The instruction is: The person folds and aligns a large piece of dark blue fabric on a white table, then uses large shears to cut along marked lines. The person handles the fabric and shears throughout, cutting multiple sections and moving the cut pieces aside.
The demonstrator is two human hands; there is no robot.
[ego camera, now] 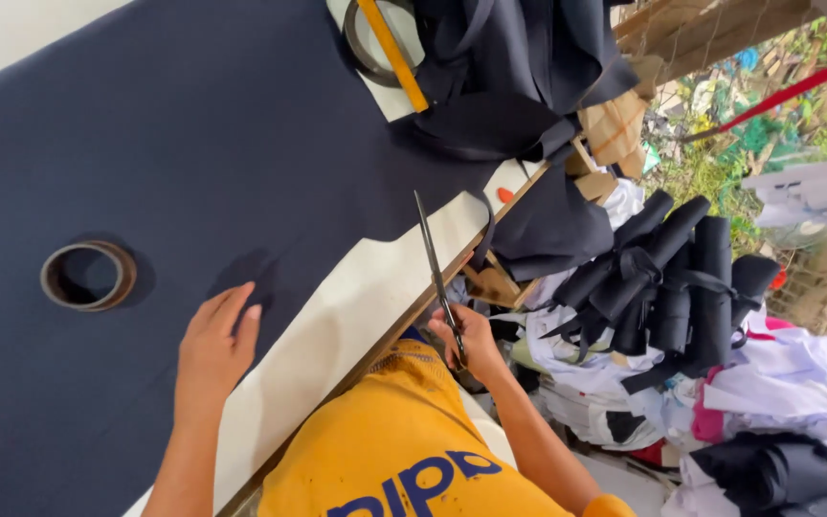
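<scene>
A large sheet of dark navy fabric (165, 144) lies spread over a white table (337, 316). My left hand (215, 343) rests flat on the fabric near its cut edge, fingers together. My right hand (471, 343) grips the handles of long tailor's scissors (431, 258) at the table's edge. The blades point away from me and look closed, above the white tabletop next to the fabric's edge.
A metal ring weight (88, 275) sits on the fabric at left. A second ring (368, 43) and a yellow ruler (392, 55) lie at the far end under piled dark cloth (519, 67). Rolled dark bundles (667, 278) and white garments (796, 373) lie heaped beside the table.
</scene>
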